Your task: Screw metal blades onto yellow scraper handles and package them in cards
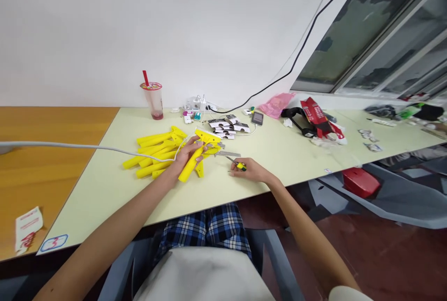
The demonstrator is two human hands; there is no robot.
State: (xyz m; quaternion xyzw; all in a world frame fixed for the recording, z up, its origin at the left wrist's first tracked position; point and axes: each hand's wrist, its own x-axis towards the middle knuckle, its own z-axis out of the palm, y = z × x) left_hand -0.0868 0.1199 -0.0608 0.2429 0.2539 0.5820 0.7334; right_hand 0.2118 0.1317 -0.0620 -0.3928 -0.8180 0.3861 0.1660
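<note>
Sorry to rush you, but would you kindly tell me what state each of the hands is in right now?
Left hand: closed, holding a yellow tool.
Right hand: closed, holding a screwdriver.

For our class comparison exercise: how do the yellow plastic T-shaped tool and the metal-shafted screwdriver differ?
The T-shaped tool is larger than the screwdriver. The T-shaped tool has a broad head; the screwdriver, a thin shaft. The left hand holds the T-shaped tool; the right hand holds the screwdriver. Both show yellow.
</note>
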